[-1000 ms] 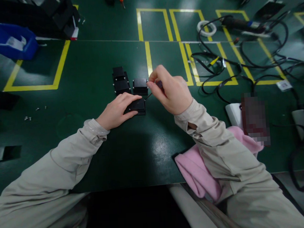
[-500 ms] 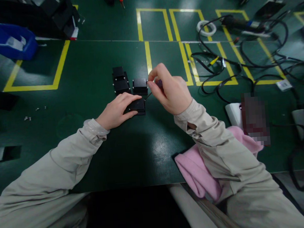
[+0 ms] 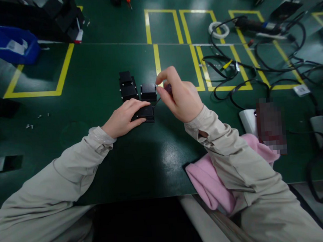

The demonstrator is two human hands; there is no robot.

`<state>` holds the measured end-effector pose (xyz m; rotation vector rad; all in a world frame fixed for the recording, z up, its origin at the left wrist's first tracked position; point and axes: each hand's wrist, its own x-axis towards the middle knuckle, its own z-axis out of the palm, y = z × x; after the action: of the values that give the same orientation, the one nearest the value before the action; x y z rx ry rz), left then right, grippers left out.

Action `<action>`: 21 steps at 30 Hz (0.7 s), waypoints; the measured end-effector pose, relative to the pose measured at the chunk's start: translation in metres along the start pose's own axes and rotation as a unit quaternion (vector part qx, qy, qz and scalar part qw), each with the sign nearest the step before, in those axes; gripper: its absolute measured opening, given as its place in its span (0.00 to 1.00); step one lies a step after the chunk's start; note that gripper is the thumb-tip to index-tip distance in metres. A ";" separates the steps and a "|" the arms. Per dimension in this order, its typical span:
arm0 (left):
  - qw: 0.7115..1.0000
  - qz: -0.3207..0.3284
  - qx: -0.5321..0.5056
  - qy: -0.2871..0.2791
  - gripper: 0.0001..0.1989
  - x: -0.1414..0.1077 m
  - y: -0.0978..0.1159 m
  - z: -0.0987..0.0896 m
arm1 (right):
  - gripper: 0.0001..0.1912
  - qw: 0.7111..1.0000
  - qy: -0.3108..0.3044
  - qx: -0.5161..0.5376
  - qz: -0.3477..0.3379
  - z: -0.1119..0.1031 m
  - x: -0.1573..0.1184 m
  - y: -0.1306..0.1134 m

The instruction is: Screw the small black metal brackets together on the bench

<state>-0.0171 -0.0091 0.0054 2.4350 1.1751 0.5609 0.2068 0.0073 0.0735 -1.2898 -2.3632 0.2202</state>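
Note:
My left hand (image 3: 125, 117) is closed around a small black box-shaped part (image 3: 147, 112), holding it down on the green table. In my right hand (image 3: 180, 94) is a screwdriver (image 3: 169, 89), its handle mostly hidden by my fingers. The thin shaft slants down to the left, and its tip meets the right end of the held part, by a small screw. Just behind lies a second black block (image 3: 148, 90) with shiny screws at its sides. Left of that sit more black blocks (image 3: 128, 88), close together, also with small screws.
A pink cloth (image 3: 210, 180) lies under my right forearm at the table's front edge. Black cables (image 3: 233, 94) sprawl over the right side, near a white tape roll (image 3: 218, 30). Loose screws (image 3: 29, 126) lie at left, a blue bin (image 3: 9, 43) farther back.
The fingers of my right hand have shifted very slightly around the screwdriver. My left hand and the black parts stay where they were.

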 end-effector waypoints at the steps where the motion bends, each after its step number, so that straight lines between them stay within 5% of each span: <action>1: 1.000 -0.001 0.000 0.001 0.23 0.000 0.000 0.000 | 0.20 1.000 -0.001 -0.001 0.001 0.000 0.000 0.000; 21: 1.000 0.005 0.003 -0.002 0.23 0.001 -0.002 0.000 | 0.21 0.999 0.035 -0.023 -0.019 0.003 -0.001 0.005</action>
<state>-0.0179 -0.0078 0.0047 2.4477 1.1644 0.5552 0.2095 0.0097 0.0690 -1.2521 -2.3442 0.1077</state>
